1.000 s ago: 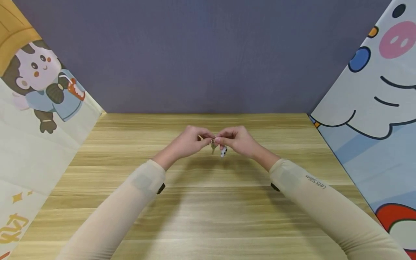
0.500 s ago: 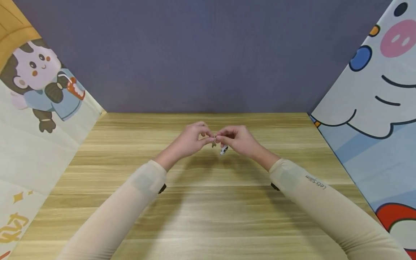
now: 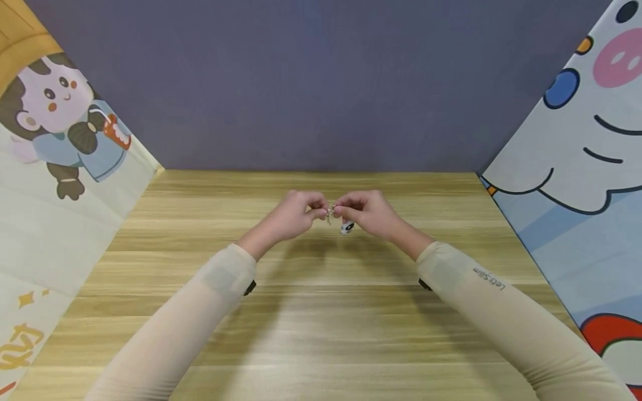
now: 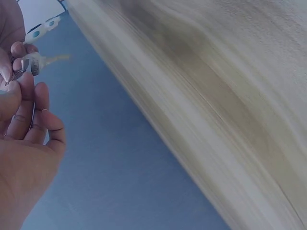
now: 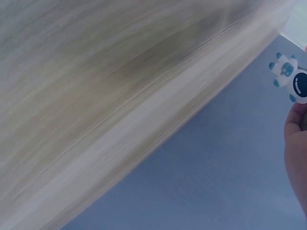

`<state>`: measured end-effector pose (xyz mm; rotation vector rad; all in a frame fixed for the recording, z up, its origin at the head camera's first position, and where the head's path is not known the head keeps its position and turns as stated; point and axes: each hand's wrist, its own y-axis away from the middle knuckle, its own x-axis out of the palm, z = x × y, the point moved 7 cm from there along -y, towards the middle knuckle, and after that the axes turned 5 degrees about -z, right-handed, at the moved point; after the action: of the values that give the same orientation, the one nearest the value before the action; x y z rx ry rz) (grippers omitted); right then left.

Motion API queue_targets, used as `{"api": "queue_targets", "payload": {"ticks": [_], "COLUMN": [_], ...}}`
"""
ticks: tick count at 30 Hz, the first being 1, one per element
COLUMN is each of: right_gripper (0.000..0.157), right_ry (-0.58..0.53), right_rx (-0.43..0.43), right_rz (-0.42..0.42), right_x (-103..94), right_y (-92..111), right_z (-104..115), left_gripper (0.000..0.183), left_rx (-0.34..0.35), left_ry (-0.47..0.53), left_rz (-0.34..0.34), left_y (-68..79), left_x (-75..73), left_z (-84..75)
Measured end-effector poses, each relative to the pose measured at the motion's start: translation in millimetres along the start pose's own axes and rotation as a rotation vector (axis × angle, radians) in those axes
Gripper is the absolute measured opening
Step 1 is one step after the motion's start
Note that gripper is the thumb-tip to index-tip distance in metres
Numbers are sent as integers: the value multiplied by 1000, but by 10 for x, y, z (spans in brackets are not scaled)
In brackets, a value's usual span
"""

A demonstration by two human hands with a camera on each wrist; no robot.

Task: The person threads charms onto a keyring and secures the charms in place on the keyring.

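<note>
Between my two raised hands hangs a small metal key (image 3: pixel 329 216), its blade pointing down; the left wrist view shows the key (image 4: pixel 36 63) close to the fingertips. My left hand (image 3: pixel 296 214) pinches the key ring beside it with thumb and fingers. From the other side my right hand (image 3: pixel 370 213) pinches the same ring, most of which the fingers hide. A white cartoon charm (image 3: pixel 347 227) with dark patches dangles under the right fingers. In the right wrist view the charm (image 5: pixel 284 69) shows blue spots and a dark oval.
Below the hands spreads a wood-grain table (image 3: pixel 321 334). A dark blue-grey wall (image 3: pixel 321 83) stands behind it. Printed cartoon panels flank the table, one on the left (image 3: pixel 30 223) and one on the right (image 3: pixel 592 234).
The left fingers have shifted their pinch at the ring, and the key between the hands has turned. The charm has swung slightly. Both arms stay nearly in place.
</note>
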<state>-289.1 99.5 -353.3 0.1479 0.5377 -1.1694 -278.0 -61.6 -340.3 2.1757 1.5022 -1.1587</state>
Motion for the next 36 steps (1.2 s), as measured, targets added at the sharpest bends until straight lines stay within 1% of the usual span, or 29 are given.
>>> {"api": "queue_targets", "payload": {"ticks": [8,17,24,28,31,36], "right_gripper": [18,19,18,18,18,17], "right_ry": [-22,-95,-119,-122,-147,-188], "right_rx": [30,63,52,50,60,69], "right_rz": [-19,-22,-16,-19,-28,-54], "right_x": [-13,-5,-6,-9,-7,3], "right_y": [10,4,11,17,19,21], "right_z": [0,-41,-40,-44,-48,-52], "left_gripper": [7,7,9,9,8,9], "left_rx": [-3,-68,-99,-101,-106,-123], "left_ry": [42,103,167,178,185,226], "left_rz": [-5,-13,-10,3,5,-3], "left_y": [11,40,53,51,47,45], "left_x": [-8,-22,-30,-23,-24,-30], "left_z": [0,24,28,40,48,61]}}
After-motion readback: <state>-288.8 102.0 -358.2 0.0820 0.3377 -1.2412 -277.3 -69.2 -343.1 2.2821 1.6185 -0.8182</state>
